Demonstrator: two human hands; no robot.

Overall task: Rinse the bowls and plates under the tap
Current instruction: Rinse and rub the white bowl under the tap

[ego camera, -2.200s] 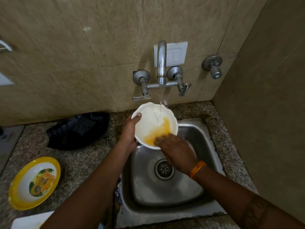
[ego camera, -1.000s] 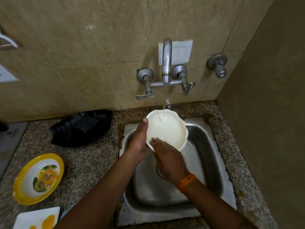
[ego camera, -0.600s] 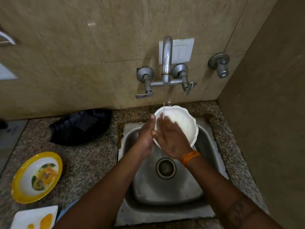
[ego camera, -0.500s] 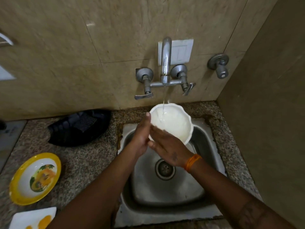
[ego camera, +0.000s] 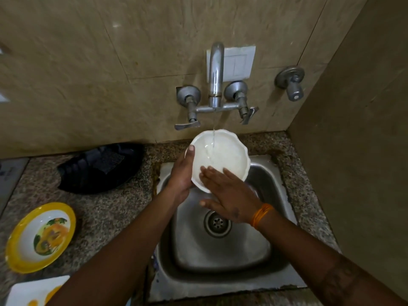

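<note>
With the left hand (ego camera: 181, 173) gripping the white bowl (ego camera: 223, 155) by its rim under the tap (ego camera: 216, 74) over the sink (ego camera: 220, 250), the right hand (ego camera: 229, 195) rubs flat-fingered inside; next, probably, the yellow-rimmed bowl (ego camera: 39, 237).

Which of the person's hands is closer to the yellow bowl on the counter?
Left. The left hand grips the white bowl's rim on the side toward the yellow bowl; the right hand is farther away, over the sink.
</note>
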